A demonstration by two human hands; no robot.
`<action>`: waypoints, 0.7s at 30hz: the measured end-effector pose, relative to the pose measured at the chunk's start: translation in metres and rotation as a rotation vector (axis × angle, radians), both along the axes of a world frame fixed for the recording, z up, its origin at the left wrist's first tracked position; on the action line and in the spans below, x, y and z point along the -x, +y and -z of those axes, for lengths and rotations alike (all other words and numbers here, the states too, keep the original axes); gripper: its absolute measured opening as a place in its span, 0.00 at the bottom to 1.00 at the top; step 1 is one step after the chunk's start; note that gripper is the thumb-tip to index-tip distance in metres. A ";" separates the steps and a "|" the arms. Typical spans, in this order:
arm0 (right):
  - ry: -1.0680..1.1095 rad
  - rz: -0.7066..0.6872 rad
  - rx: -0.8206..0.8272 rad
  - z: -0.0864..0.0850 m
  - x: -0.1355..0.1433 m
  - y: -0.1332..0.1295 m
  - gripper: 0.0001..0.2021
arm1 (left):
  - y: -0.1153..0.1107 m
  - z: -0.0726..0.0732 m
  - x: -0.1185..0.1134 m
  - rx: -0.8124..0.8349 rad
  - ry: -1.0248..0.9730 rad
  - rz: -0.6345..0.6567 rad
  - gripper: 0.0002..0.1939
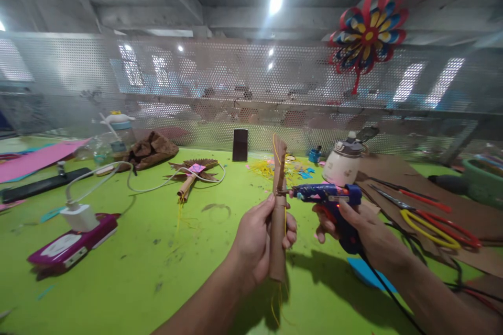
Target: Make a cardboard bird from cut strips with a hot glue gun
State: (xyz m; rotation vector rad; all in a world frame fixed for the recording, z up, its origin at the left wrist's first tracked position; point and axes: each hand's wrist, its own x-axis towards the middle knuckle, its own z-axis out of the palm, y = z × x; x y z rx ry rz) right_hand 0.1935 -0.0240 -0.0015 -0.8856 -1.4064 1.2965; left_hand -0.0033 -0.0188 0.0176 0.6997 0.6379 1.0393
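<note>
My left hand [257, 235] is wrapped round a brown cardboard tube [278, 241], held upright above the green table. A folded brown paper piece [279, 157] stands at the tube's top, with yellow string along it and more string hanging from the bottom. My right hand [363, 225] grips a blue glue gun [326, 193], whose nozzle points left and touches or nearly touches the tube just above my left fingers. A black cord runs from the gun's handle to the lower right.
A finished-looking brown paper fan piece [192, 168], a phone [240, 145] and yellow scraps [267, 168] lie further back. At right are a jug [342, 161], scissors [432, 222] and cardboard [396, 172]. A purple power strip [74, 243] with a white plug sits left.
</note>
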 end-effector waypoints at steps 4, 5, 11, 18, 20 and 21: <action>0.009 -0.001 0.018 0.002 -0.001 0.000 0.15 | 0.000 0.000 0.000 -0.003 -0.020 0.003 0.13; 0.019 -0.009 0.017 0.002 -0.001 0.001 0.15 | 0.000 0.000 0.000 -0.005 -0.021 0.005 0.13; 0.063 -0.056 0.020 0.002 0.000 0.002 0.16 | 0.001 0.002 0.000 -0.002 -0.009 0.013 0.13; -0.016 0.018 0.005 0.000 0.000 0.001 0.17 | -0.003 0.000 -0.003 -0.001 0.039 -0.006 0.12; -0.032 0.025 0.001 -0.001 0.000 0.000 0.17 | -0.004 -0.001 -0.004 -0.007 0.054 -0.017 0.11; -0.036 0.023 0.000 -0.001 0.000 0.000 0.17 | -0.005 -0.001 -0.004 -0.010 0.062 -0.023 0.10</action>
